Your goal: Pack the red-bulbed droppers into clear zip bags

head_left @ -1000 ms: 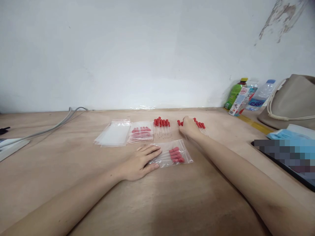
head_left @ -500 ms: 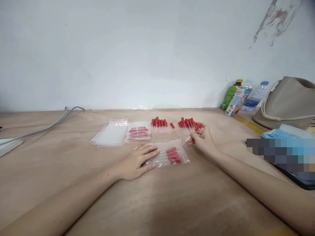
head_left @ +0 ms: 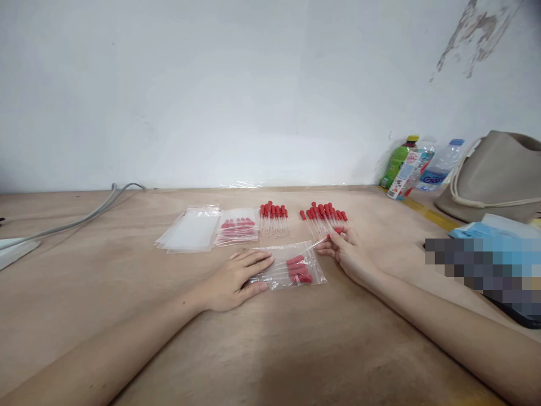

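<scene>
A clear zip bag [head_left: 276, 276] lies on the table with several red-bulbed droppers [head_left: 299, 269] inside, bulbs to the right. My left hand [head_left: 236, 279] rests flat on the bag's left end, fingers spread and nothing gripped. Between the fingertips of my right hand [head_left: 349, 251] is a dropper [head_left: 336, 230], its thin clear stem pointing left and down. The stem's tip is at the bag's upper right edge; whether it is inside I cannot tell. Just behind that hand lies a fan of loose droppers [head_left: 323, 210], partly covered by my fingers.
Another group of droppers [head_left: 274, 211] lies behind the bag. To its left are a stack of filled bags [head_left: 237, 231] and a stack of flat bags [head_left: 196, 228]. Bottles [head_left: 442, 166], a beige bag [head_left: 490, 175] and a blue package [head_left: 477, 231] stand right. A grey cable [head_left: 93, 208] runs left.
My right hand has come down and slightly forward of the pile, bringing the dropper's tip to the bag's edge. A loose dropper has shifted right against the pile. My left hand stays put.
</scene>
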### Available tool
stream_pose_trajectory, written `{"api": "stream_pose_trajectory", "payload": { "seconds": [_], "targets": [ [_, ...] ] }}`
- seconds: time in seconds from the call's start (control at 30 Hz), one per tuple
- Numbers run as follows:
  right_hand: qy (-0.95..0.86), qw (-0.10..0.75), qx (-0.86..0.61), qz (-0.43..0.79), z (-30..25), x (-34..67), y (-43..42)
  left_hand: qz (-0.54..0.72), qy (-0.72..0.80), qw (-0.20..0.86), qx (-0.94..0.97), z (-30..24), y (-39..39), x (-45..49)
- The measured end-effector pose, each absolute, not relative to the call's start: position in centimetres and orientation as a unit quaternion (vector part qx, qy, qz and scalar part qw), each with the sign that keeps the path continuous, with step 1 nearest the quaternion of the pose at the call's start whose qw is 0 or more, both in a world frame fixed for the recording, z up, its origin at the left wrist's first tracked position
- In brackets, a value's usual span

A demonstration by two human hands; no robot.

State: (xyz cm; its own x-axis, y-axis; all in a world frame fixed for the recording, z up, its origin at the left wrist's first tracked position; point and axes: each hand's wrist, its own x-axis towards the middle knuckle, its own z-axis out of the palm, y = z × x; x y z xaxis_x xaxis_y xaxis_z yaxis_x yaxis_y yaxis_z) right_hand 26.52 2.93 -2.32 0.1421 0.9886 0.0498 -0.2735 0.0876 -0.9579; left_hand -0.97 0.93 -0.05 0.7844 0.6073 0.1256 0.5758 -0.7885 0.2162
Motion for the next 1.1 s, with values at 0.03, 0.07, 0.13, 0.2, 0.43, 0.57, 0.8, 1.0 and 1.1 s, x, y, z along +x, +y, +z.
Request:
{"api": "stream_pose_trajectory", "payload": {
  "seconds": [0.03, 0.07, 0.13, 0.2, 0.43, 0.57, 0.8, 1.0, 1.1],
  "targets": [
    [-0.404, 0.614, -0.443, 0.513, -2.3, 26.6, 2.9, 0.095, 0.315, 0.084, 0.941, -0.1, 0.9, -1.0],
    [-0.407, 0.606, -0.45, 0.515, -2.2, 26.7, 2.9, 0.095, 0.317, 0.085, 0.94, -0.1, 1.0, -1.0],
    [-0.434, 0.569, -0.465, 0.521, -2.1, 26.9, 2.9, 0.096, 0.322, 0.084, 0.938, -0.1, 1.0, -1.0],
    [-0.489, 0.514, -0.476, 0.52, -2.1, 27.2, 2.9, 0.099, 0.327, 0.084, 0.936, -0.1, 0.9, -1.0],
    [-0.594, 0.389, -0.499, 0.497, -1.9, 27.1, 3.4, 0.103, 0.32, 0.088, 0.938, -0.1, 0.8, -1.0],
    [-0.572, 0.392, -0.515, 0.503, -1.8, 26.2, 3.8, 0.094, 0.322, 0.086, 0.938, -0.2, 0.9, -1.0],
    [-0.597, 0.398, -0.5, 0.485, -1.3, 25.9, 3.5, 0.094, 0.323, 0.084, 0.938, -0.2, 0.9, -1.0],
    [-0.59, 0.437, -0.52, 0.436, -1.9, 25.4, 3.7, 0.107, 0.319, 0.083, 0.938, -0.3, 1.0, -1.0],
    [-0.629, 0.427, -0.506, 0.409, -2.3, 25.3, 3.9, 0.112, 0.318, 0.08, 0.938, -0.3, 1.0, -1.0]
  ]
}}
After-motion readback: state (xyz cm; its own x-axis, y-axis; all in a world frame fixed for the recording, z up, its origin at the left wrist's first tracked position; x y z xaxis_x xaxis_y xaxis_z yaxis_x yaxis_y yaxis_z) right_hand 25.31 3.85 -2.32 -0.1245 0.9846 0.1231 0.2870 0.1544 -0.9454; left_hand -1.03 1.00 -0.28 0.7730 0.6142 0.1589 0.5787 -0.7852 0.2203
